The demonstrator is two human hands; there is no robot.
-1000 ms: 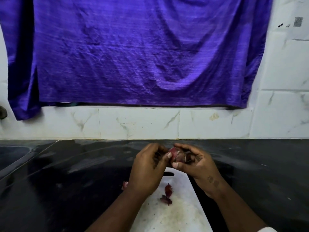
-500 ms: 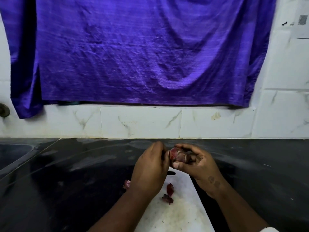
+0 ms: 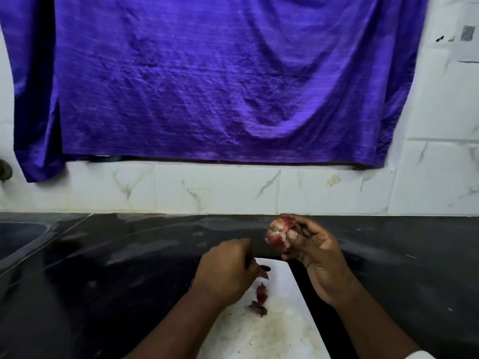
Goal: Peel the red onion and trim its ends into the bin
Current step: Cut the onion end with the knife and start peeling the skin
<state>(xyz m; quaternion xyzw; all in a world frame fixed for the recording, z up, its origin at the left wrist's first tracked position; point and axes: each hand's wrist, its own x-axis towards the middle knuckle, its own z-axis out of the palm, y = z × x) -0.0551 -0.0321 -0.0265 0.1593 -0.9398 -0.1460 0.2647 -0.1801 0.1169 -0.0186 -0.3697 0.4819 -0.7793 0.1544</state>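
Red onion (image 3: 277, 235) part-peeled, gripped in your right hand (image 3: 321, 257) above board (image 3: 285, 320). Your left hand (image 3: 225, 270) dropped off onion to board, curled, contents unclear: skin strip likely shed.

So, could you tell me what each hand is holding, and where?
The right hand grips the red onion by its side, thumb in front, fingers behind. The left hand is curled above the white board; whether it pinches anything cannot be told.

Head view — forward, down, close over countertop (image 3: 103, 268).
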